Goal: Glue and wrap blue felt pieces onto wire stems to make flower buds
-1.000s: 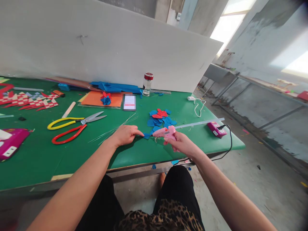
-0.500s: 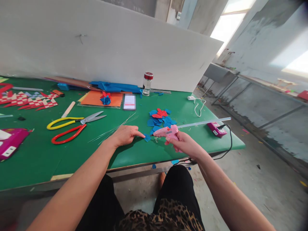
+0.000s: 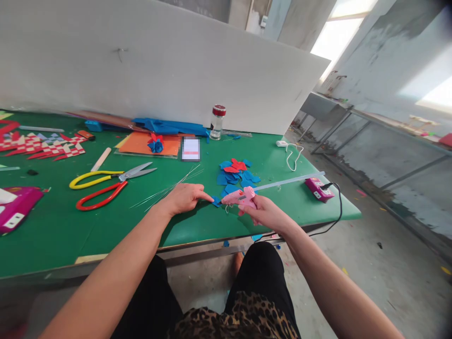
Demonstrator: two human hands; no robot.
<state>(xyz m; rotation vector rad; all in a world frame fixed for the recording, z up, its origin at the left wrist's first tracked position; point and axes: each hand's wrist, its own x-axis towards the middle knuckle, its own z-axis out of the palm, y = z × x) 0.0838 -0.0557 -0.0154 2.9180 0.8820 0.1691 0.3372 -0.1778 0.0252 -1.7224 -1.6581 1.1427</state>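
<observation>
Pink glue gun (image 3: 240,197) in right hand (image 3: 265,213), nozzle at blue petal (image 3: 215,201) under left hand (image 3: 183,197)

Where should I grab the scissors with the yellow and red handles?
Take the scissors by the yellow and red handle loops at their left end, coming from the near-left. The closed blades point right toward the thin wires, and the loops lie flat on bare green table with room around them.

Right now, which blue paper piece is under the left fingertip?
The small blue piece lying alone near the table's front, pinned by the left hand at the glue gun tip; the others sit piled behind.
</observation>
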